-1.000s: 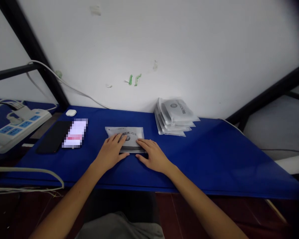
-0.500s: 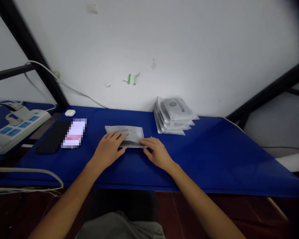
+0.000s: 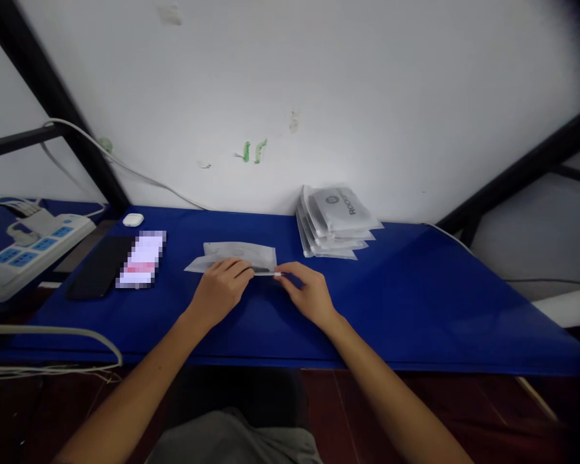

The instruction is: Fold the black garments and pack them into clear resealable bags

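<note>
A frosted zip bag point(image 3: 244, 251) lies on the blue tabletop in front of me, its near edge lifted and its left corner flared out. My left hand point(image 3: 222, 283) is closed over that near edge, fingers curled on the plastic. At the bag's right end, my right hand point(image 3: 307, 290) pinches the small white zip slider point(image 3: 277, 274) between thumb and forefinger. Some dark content shows faintly inside the bag near the left fingertips. Behind and to the right stands a stack of similar frosted bags point(image 3: 338, 216), the top one printed with dark lettering.
On the left lie a black phone-like slab point(image 3: 99, 267), a phone with a blurred lit screen point(image 3: 142, 258) and a white earbud case point(image 3: 133, 220). A power strip point(image 3: 33, 248) with plugs sits farther left. A white cable point(image 3: 149, 180) runs along the wall.
The bag's near edge has been raised and its printed face has tipped out of sight. My left fingers have curled round the edge; my right hand has gone from resting flat to pinching the slider.
</note>
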Demonstrator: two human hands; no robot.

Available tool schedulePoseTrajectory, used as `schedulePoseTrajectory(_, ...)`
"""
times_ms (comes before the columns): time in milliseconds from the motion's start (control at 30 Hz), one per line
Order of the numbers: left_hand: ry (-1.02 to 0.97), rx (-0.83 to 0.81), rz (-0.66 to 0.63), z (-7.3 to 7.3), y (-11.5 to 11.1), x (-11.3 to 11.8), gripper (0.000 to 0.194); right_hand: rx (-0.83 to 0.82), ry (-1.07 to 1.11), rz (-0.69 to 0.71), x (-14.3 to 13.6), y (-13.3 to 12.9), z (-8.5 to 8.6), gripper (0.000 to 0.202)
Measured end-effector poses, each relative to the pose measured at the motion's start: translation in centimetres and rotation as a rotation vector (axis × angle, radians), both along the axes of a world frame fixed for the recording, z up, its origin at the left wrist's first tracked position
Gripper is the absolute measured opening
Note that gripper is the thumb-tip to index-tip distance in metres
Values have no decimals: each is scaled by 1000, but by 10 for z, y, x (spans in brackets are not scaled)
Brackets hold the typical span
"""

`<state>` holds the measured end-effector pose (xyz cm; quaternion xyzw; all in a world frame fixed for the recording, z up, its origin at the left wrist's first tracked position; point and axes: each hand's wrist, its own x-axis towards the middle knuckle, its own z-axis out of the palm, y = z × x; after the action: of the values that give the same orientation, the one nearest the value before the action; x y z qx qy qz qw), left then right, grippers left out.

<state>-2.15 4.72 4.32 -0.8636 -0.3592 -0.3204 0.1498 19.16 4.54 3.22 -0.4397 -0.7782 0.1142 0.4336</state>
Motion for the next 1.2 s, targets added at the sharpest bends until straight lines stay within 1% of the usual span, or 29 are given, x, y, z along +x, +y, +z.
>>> schedulePoseTrajectory(133, -16, 2, -1, 1, 0, -2, 18, 28, 51, -7, 0, 1, -1, 9)
schedulePoseTrajectory(267, -30, -20, 7, 3, 0, 0, 16, 54, 56, -16, 0, 1, 0, 11)
schedulePoseTrajectory(367, -40, -59, 14, 3, -2, 7, 18, 62, 44, -19, -1, 0, -1, 14)
schedulePoseTrajectory(567, -64, -86, -26, -1, -5, 24, 19, 98, -32, -18, -2, -2, -5, 18)
schedulePoseTrajectory(667, -71, -69, -34, -1, -5, 28, 18, 120, -50, -22, -1, -2, -6, 19)
schedulePoseTrajectory(867, -36, -69, -27, 0, -5, 31, 19, 105, -93, -18, 0, -1, -5, 21)
schedulePoseTrajectory(1033, 2, -49, -7, -2, -6, 27, 17, 136, -118, -21, 2, -2, -2, 19)
schedulePoseTrajectory(1200, -14, -53, 51, 0, -7, 11, 21, 116, -94, -52, 3, -1, 1, 19)
